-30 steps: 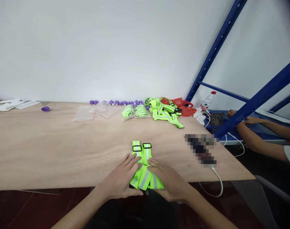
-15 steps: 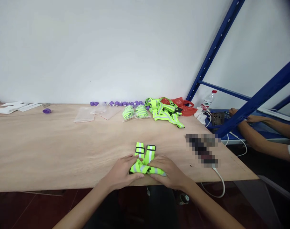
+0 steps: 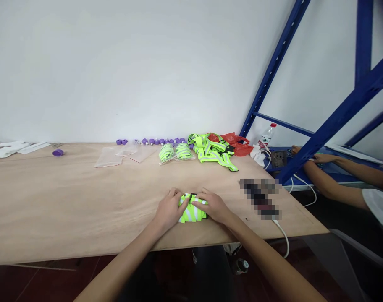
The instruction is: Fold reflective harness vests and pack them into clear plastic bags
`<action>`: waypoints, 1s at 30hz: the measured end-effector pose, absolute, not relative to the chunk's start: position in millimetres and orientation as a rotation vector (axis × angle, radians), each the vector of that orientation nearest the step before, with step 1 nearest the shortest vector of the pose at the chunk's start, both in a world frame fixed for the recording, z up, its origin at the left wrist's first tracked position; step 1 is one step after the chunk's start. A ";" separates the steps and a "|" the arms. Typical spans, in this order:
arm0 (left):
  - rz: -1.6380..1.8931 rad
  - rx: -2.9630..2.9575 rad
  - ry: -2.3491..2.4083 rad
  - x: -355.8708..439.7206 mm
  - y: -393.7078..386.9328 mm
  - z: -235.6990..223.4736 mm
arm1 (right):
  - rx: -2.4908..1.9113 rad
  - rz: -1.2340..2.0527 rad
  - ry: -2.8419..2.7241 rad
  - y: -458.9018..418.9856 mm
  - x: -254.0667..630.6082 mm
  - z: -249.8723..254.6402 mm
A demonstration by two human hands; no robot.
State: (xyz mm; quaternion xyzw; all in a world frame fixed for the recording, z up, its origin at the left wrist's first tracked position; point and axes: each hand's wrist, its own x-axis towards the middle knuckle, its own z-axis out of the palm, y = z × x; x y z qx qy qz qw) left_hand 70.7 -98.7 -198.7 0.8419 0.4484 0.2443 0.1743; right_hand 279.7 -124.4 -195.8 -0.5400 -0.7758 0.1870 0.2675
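A neon-yellow reflective strap [image 3: 192, 213] with silvery stripes lies folded into a compact bundle near the table's front edge. My left hand [image 3: 170, 208] grips its left side, fingers curled over the far edge and thumb on top. On the right side, my right hand [image 3: 214, 206] holds the bundle the same way, its fingers bent over the top. Black buckle parts show at the far edge between the hands and beside my right hand. The fingertips partly hide the far end of the strap.
Two bagged strap bundles [image 3: 183, 152], a loose strap pile [image 3: 212, 150] and a red plastic bag [image 3: 238, 144] lie at the back. Clear bags [image 3: 108, 157] and several purple pieces [image 3: 161, 141] are left of them. A blue rack [image 3: 323, 134] stands right, with another person's arms [image 3: 333, 180] behind it.
The two buckled strap ends that stretched away from me are now folded into the bundle. Both hands have moved farther from the table edge, and the view has shifted slightly.
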 end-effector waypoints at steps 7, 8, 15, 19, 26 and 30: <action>0.663 2.522 1.120 78.9 -83.6 -205.5 | -1.539 0.197 -2.094 -120.3 283.4 -217.7; 0.666 2.534 1.103 79.4 -82.7 -205.7 | -1.538 0.202 -2.087 -120.1 283.7 -220.4; 0.799 2.531 1.003 81.6 -85.2 -207.5 | -1.377 0.629 -1.826 -125.4 276.8 -218.4; 0.910 2.471 0.980 81.6 -88.9 -210.0 | -1.345 0.803 -1.685 -127.8 271.1 -212.5; 1.067 2.374 0.942 84.1 -95.9 -206.0 | -1.096 1.167 -1.333 -124.4 255.9 -202.8; 1.129 2.313 0.927 86.7 -98.2 -202.3 | -1.042 1.338 -1.022 -123.9 245.0 -202.0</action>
